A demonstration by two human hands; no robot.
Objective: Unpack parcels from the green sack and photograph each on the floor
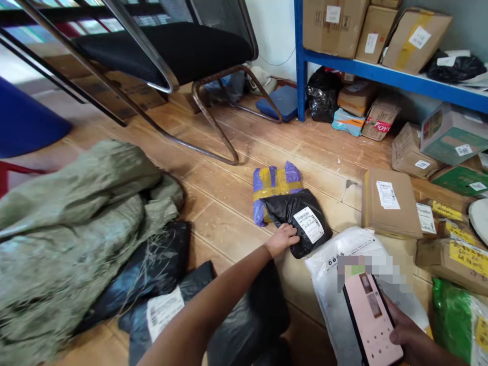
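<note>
My left hand has its fingers over the near left edge of a black plastic parcel with a white label, gripping it; the thumb is hidden. Partly under that parcel lies a purple parcel bound with yellow tape. At the lower right, my right hand is closed around a smartphone with a lit pink screen; part of that area is pixelated. Behind the phone, a white plastic mailer bag rests on the tiled floor.
A green woven sack and dark plastic parcels lie at left and below. Cardboard boxes line the right side. Beyond stand a black chair with metal legs and a blue shelf holding parcels.
</note>
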